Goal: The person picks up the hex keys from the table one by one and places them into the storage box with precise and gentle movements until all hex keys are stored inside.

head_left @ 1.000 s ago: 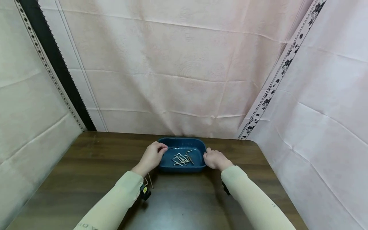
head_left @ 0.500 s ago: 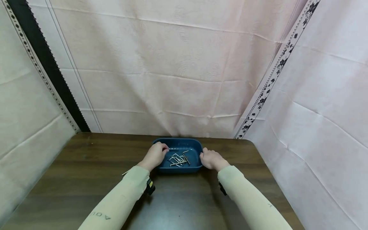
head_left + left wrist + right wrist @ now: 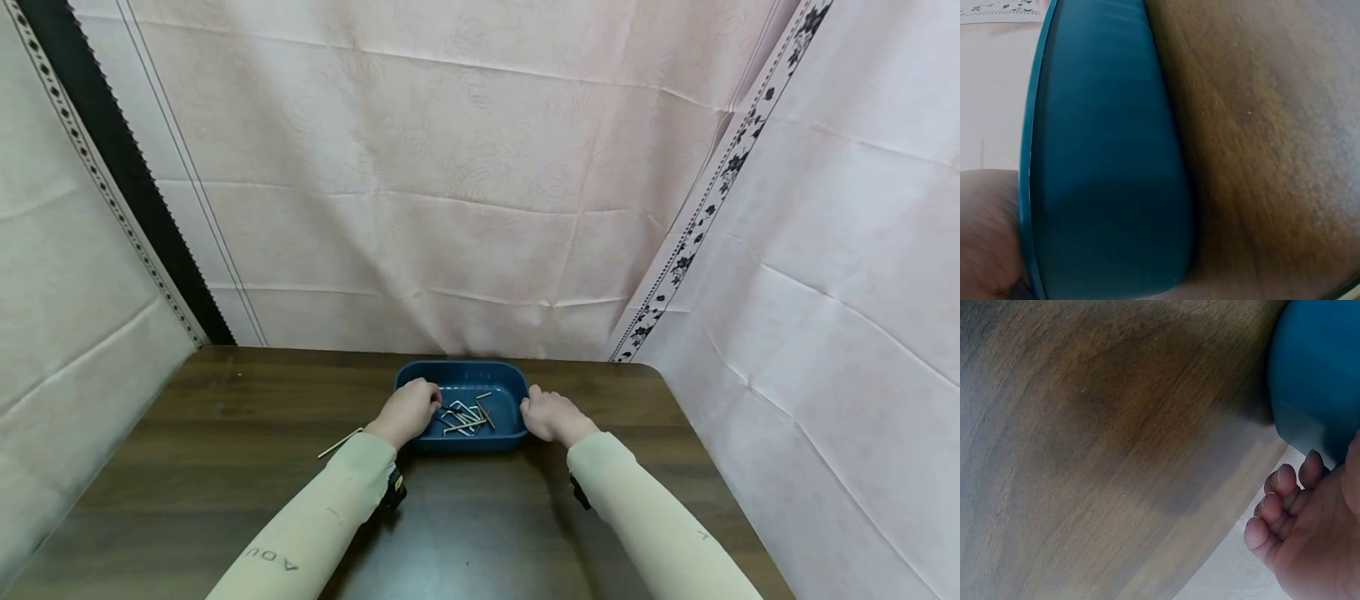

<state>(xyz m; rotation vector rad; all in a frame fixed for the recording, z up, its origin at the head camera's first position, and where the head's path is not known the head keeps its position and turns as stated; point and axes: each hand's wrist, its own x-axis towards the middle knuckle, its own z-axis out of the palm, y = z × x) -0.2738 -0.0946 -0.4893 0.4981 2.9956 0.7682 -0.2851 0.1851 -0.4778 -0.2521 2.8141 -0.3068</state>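
Observation:
A blue rectangular tray (image 3: 462, 444) sits near the table's far edge in the head view. Several shiny L-shaped hex keys (image 3: 471, 420) lie jumbled in it. Reaching over the tray's left rim, my left hand (image 3: 408, 410) pinches a thin dark hex key (image 3: 452, 409), mostly hidden by the fingers. At the opposite end, my right hand (image 3: 557, 417) grips the tray's right rim. The right wrist view shows its curled fingers (image 3: 1270, 512) against the tray's outer wall; the thumb is mostly out of sight. The left wrist view is filled mainly by the tray's outer side (image 3: 1104, 156).
On the wooden table (image 3: 480, 517), a brass-coloured hex key (image 3: 340, 443) lies beside the left forearm, partly covered by the sleeve. White cloth (image 3: 420, 208) hangs behind the table and along both sides.
My left hand has moved forward and slightly inward, bringing the dark hex key lower over the tray. A loose hex key beside the left sleeve has come into view. The right hand keeps its hold.

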